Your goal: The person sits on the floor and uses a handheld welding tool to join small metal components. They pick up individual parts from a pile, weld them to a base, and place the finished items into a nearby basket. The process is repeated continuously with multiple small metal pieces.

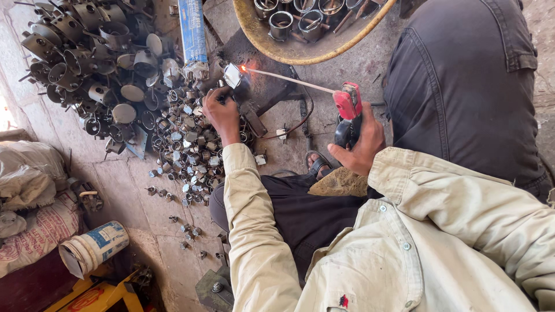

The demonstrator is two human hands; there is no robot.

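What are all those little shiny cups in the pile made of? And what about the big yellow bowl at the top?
The cups in the pile look like bare metal, probably steel: grey, dull-shiny, with thin curled walls. The yellow bowl seems to be painted metal, its rim scuffed and dirty, though plastic can't be ruled out.

Red head and black grip on the electrode holder (348, 112). Pale off-white welding rod (289, 78), orange glow at its tip. Shiny silver small metal piece (232, 75). Dull grey and silver pile of metal cups (92, 63). Yellow basin (272, 49) rim. Cream sleeve (254, 231) with dark stains. Blue and white bucket (95, 245). Grey stone floor (139, 196). Dark grey trousers (462, 81) on another person.
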